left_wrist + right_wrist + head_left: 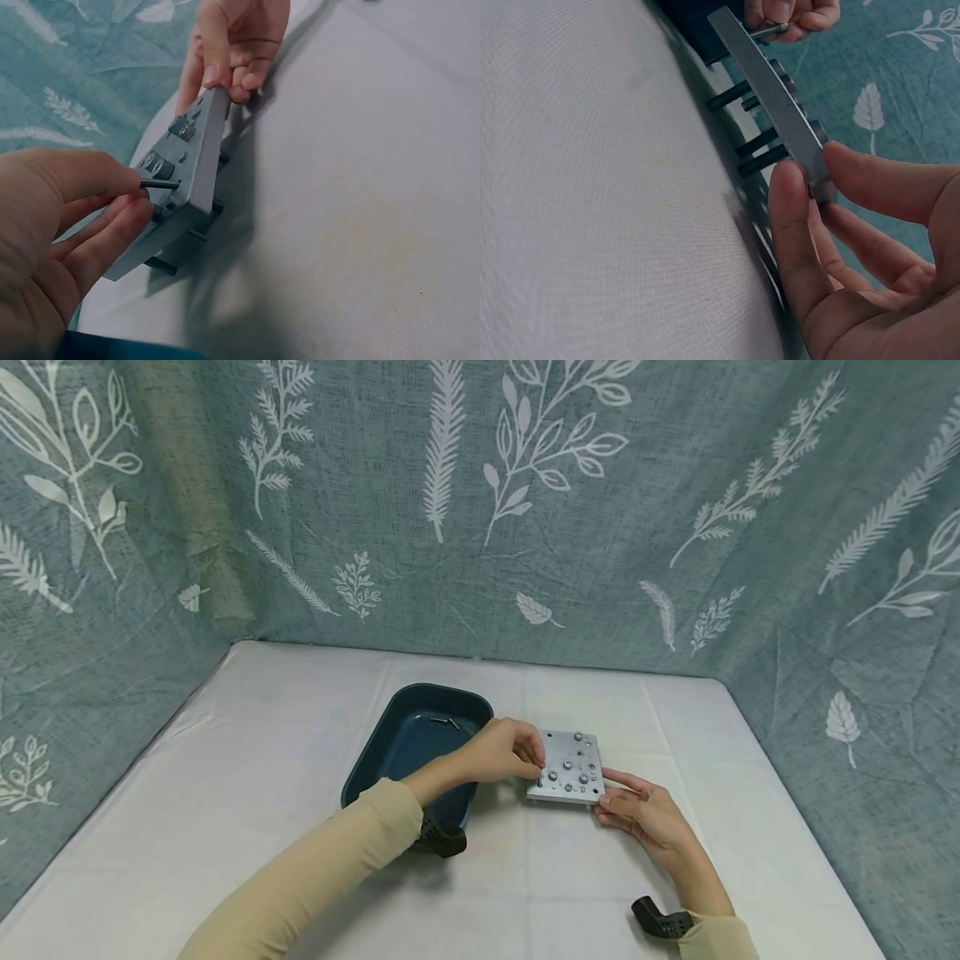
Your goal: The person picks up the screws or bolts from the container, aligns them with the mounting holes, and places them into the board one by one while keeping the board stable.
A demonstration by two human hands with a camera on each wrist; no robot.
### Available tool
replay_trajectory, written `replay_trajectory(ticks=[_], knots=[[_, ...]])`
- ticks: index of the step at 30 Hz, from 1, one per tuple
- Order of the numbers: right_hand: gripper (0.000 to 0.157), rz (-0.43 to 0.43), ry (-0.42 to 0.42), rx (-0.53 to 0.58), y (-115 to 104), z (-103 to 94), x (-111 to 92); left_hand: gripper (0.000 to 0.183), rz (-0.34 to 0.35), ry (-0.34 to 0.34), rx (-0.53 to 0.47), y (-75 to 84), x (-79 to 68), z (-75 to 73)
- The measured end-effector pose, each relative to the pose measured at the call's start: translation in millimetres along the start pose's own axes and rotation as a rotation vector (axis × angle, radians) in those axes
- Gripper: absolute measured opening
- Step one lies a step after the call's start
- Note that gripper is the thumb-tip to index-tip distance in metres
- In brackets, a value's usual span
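My left hand pinches a thin screw between thumb and fingers, its tip at a hole near the plate's left front corner. The silver metal plate carries several bolts with their heads on top. In the right wrist view, threaded shanks stick out beneath it. With thumb and fingers, my right hand grips the plate's right front corner. The plate is held close over the white table, slightly tilted in the wrist views.
A dark blue tray stands left of the plate, under my left forearm. A few loose screws lie in its far end. White cloth covers the table, and a green leaf-patterned curtain hangs behind and at both sides.
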State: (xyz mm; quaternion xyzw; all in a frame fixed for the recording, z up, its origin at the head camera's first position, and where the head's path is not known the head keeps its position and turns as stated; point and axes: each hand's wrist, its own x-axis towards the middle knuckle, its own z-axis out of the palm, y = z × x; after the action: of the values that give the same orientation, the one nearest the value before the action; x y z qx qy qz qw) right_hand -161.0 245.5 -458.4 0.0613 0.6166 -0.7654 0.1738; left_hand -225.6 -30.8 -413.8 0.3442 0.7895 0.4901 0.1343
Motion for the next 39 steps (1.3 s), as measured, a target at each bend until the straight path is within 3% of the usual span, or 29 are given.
replay_trajectory(ticks=[16, 23, 29, 33, 36, 39], knots=[[0.066, -0.005, 0.011, -0.028, -1.1, 2.7, -1.6, 0.014, 0.085, -0.119, 0.159, 0.9, 0.2, 5.6], [0.067, -0.007, 0.016, -0.026, 0.9, 2.0, -3.5, 0.015, 0.093, -0.114, 0.189, 1.6, -5.5, 7.3], [0.066, -0.001, 0.013, -0.029, 2.8, 6.0, -2.2, 0.009, 0.135, -0.091, 0.162, 7.9, -18.3, -2.5], [0.066, -0.013, 0.009, -0.036, 0.4, 7.0, -1.5, 0.009, 0.149, -0.021, 0.119, 16.8, -27.3, -19.7], [0.066, -0.021, 0.01, -0.043, -1.0, 6.8, -2.1, 0.01, 0.152, 0.083, 0.095, 19.7, -33.1, -36.9], [0.067, -0.009, 0.014, -0.037, -0.3, 5.1, -4.1, 0.012, 0.112, 0.185, 0.087, 14.2, -37.9, -54.4]])
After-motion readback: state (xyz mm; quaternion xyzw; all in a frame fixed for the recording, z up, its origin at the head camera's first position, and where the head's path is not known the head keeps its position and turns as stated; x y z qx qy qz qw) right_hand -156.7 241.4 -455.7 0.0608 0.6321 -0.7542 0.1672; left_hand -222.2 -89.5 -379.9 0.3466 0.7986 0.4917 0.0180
